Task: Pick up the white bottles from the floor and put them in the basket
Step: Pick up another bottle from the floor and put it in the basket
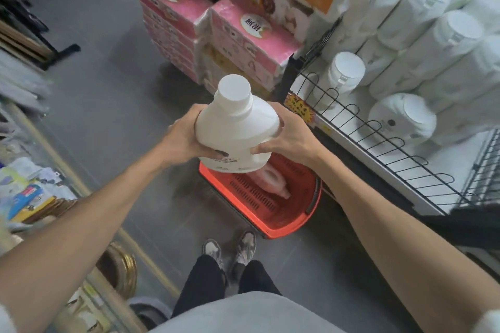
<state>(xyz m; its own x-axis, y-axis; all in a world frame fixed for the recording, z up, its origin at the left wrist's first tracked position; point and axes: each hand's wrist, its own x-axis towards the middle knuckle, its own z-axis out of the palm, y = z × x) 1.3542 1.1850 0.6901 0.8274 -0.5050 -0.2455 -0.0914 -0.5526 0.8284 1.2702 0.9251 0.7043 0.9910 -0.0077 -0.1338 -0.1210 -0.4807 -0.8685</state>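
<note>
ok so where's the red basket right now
Head view, lower centre: the red basket sits on the grey floor just ahead of the shoes, left of the wire-fronted shelf, below the held white bottle.

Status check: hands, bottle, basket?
Left grip, right grip both hold white plastic bottle, upright over red plastic basket. One pale bottle lies inside. Path clear.
</note>
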